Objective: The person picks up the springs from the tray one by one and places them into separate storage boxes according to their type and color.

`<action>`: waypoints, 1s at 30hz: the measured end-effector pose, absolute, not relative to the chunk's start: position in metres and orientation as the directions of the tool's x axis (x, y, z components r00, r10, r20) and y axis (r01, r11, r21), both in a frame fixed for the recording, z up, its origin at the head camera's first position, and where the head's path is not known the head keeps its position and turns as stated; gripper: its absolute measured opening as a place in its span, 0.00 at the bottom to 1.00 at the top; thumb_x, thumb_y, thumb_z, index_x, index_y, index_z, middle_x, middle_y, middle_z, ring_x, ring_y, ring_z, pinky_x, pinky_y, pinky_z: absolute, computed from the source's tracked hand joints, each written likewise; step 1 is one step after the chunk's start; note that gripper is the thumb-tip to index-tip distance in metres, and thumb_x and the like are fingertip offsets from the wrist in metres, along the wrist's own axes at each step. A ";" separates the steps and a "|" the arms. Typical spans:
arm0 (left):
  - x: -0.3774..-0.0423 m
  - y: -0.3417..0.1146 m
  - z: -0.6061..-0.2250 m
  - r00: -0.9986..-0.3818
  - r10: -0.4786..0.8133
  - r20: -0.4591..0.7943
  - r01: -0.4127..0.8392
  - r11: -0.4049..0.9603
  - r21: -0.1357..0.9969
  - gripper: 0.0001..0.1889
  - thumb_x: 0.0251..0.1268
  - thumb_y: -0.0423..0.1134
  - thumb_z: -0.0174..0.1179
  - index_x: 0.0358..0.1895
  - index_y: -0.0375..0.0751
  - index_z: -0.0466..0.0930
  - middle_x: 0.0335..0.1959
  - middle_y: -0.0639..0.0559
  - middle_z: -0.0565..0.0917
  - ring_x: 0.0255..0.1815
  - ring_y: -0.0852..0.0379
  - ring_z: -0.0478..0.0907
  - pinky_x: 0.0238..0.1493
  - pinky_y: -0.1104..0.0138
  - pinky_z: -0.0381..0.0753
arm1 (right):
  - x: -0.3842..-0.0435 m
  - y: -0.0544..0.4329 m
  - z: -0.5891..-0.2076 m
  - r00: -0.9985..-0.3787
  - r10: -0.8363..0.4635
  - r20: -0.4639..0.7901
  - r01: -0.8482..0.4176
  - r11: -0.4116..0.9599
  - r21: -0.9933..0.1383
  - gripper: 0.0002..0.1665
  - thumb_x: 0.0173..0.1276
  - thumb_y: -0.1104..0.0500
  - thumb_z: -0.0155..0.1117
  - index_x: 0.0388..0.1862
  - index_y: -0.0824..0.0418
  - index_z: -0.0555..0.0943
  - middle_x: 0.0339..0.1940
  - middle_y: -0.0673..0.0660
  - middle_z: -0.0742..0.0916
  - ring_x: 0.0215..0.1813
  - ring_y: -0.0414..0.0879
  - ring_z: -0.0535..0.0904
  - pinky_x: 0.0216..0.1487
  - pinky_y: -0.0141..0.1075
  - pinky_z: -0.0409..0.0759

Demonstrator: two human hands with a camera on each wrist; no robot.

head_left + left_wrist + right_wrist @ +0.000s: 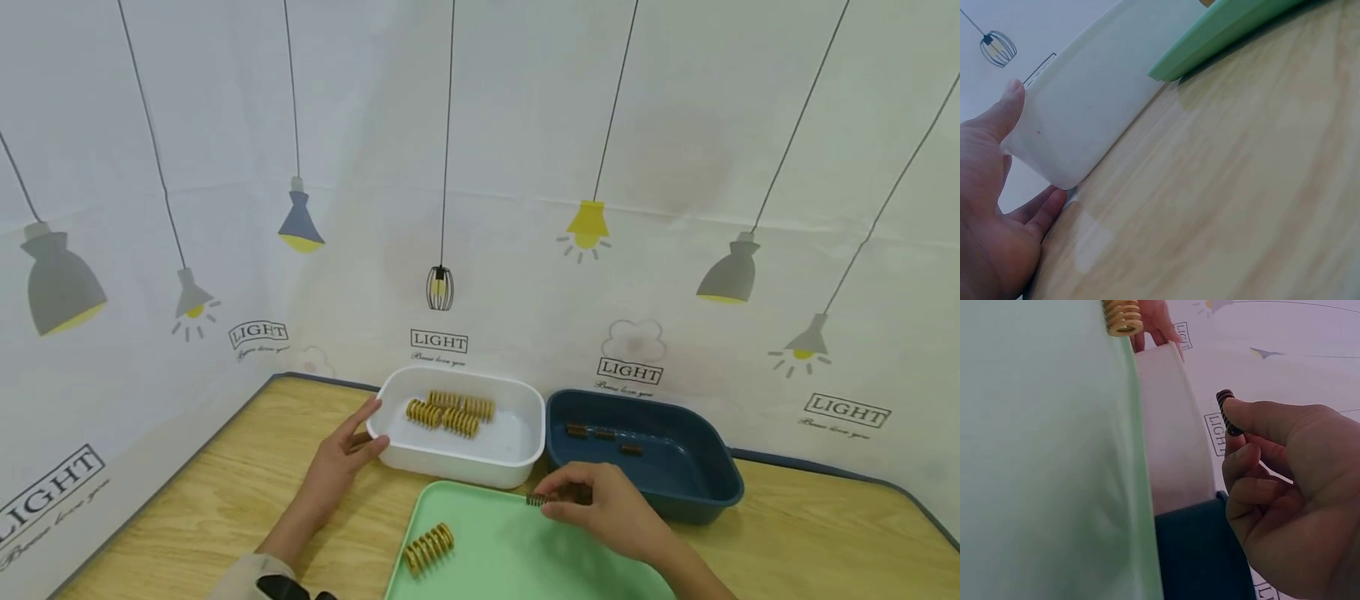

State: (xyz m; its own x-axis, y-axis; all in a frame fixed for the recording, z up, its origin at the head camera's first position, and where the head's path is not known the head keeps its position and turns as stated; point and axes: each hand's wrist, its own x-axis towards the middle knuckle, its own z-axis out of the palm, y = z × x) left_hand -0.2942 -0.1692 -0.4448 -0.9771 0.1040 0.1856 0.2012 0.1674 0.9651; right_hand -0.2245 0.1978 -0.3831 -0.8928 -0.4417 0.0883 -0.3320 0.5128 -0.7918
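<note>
My right hand (600,504) pinches a small dark coil spring (1227,412) between thumb and fingers, above the far edge of a green tray (495,542). My left hand (333,467) touches the left end of a white bin (465,467), its thumb at the near corner and its fingers along the side. Several gold coil springs (461,422) lie inside that bin. One more gold spring (429,550) lies on the tray's left part. In the dark blue bin (705,492) beside it are 3 small dark springs (604,434).
The wooden table (225,467) meets a white curtain (525,117) printed with lamps behind the bins. Both bins stand side by side, just beyond the tray. A dark strip (810,462) runs along the table's back edge.
</note>
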 end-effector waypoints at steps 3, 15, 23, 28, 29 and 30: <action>-0.295 -0.170 -0.446 -0.979 0.095 0.180 0.195 0.176 0.965 0.34 0.65 0.46 0.62 0.73 0.53 0.61 0.75 0.59 0.56 0.62 0.46 0.70 0.54 0.68 0.72 | -0.226 0.205 -0.377 -0.894 -0.438 0.094 -0.336 0.516 -0.788 0.14 0.62 0.48 0.68 0.44 0.52 0.85 0.35 0.49 0.84 0.30 0.44 0.76 0.28 0.34 0.76; -0.296 -0.169 -0.445 -0.982 0.104 0.159 0.176 0.179 0.968 0.33 0.67 0.44 0.60 0.73 0.55 0.60 0.75 0.61 0.55 0.63 0.46 0.69 0.57 0.63 0.71 | -0.241 0.242 -0.371 -0.911 -0.400 0.105 -0.329 0.548 -0.769 0.13 0.65 0.50 0.66 0.46 0.53 0.84 0.40 0.51 0.85 0.35 0.49 0.79 0.33 0.38 0.79; -0.294 -0.169 -0.443 -0.982 0.096 0.164 0.179 0.173 0.969 0.33 0.67 0.43 0.60 0.73 0.53 0.60 0.75 0.59 0.55 0.62 0.46 0.69 0.54 0.67 0.73 | -0.256 0.263 -0.368 -0.924 -0.360 0.131 -0.331 0.579 -0.745 0.14 0.64 0.50 0.67 0.46 0.54 0.84 0.42 0.52 0.85 0.34 0.45 0.79 0.32 0.36 0.79; -0.294 -0.169 -0.443 -0.982 0.097 0.163 0.177 0.164 0.970 0.32 0.67 0.41 0.60 0.73 0.52 0.60 0.75 0.58 0.55 0.62 0.45 0.69 0.54 0.67 0.73 | -0.265 0.268 -0.370 -0.931 -0.345 0.120 -0.316 0.596 -0.738 0.16 0.64 0.48 0.67 0.46 0.54 0.84 0.42 0.53 0.85 0.32 0.45 0.77 0.31 0.36 0.78; -0.294 -0.168 -0.444 -0.982 0.097 0.164 0.178 0.162 0.971 0.32 0.67 0.41 0.60 0.73 0.52 0.60 0.75 0.57 0.55 0.62 0.45 0.69 0.54 0.67 0.73 | -0.267 0.269 -0.370 -0.931 -0.344 0.120 -0.317 0.599 -0.736 0.16 0.64 0.48 0.66 0.46 0.54 0.84 0.42 0.53 0.85 0.32 0.46 0.77 0.31 0.36 0.78; -0.294 -0.168 -0.444 -0.982 0.098 0.163 0.178 0.160 0.971 0.32 0.67 0.41 0.60 0.73 0.52 0.60 0.75 0.58 0.55 0.62 0.45 0.69 0.54 0.67 0.73 | -0.269 0.269 -0.371 -0.932 -0.342 0.120 -0.315 0.601 -0.735 0.15 0.64 0.48 0.66 0.46 0.54 0.84 0.42 0.53 0.85 0.32 0.46 0.77 0.32 0.36 0.78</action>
